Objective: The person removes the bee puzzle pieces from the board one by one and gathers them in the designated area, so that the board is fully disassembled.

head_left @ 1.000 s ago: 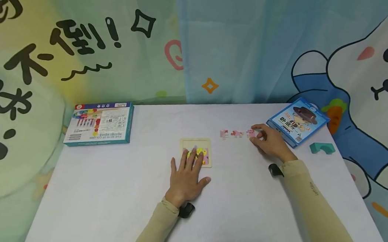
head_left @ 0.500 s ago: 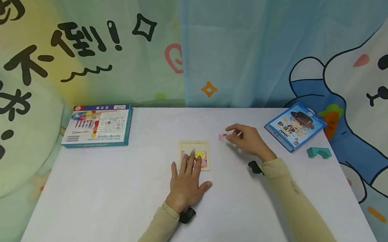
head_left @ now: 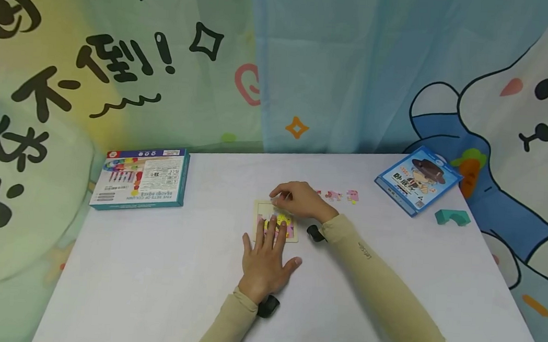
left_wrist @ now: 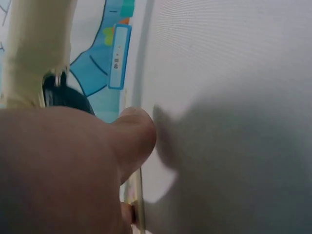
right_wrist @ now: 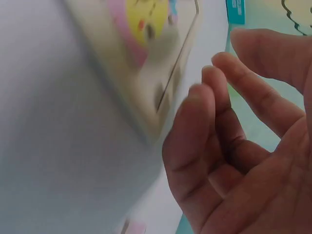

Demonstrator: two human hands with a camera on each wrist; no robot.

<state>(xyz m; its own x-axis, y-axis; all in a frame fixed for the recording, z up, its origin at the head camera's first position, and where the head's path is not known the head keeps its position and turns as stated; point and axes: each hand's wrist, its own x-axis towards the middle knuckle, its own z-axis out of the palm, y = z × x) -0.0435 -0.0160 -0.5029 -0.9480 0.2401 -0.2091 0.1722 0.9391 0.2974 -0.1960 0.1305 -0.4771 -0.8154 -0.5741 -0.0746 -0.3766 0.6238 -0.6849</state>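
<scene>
My left hand [head_left: 265, 267] lies with its fingers spread and straight, fingertips over the lower part of a small jigsaw puzzle in a pale wooden tray [head_left: 257, 212]. Yellow and pink picture pieces [head_left: 283, 227] show beside the fingers. My right hand [head_left: 300, 199] is at the tray's top edge, fingers loosely bent. In the right wrist view its fingers [right_wrist: 187, 126] hold nothing and sit apart from the tray's corner [right_wrist: 151, 124]. To the right of that hand, pink puzzle pieces [head_left: 352, 195] lie in a row, the leftmost partly hidden by the hand.
A flat teal-edged box [head_left: 141, 178] lies at the back left of the white table [head_left: 177, 290]. At the back right are a blue box [head_left: 419, 181] with a cartoon figure and a green arch block [head_left: 452, 217]. A printed curtain [head_left: 317, 79] hangs behind.
My right hand has left the rightmost loose pink piece and moved left, past the row, to the tray's top edge. The left hand has stayed on the puzzle.
</scene>
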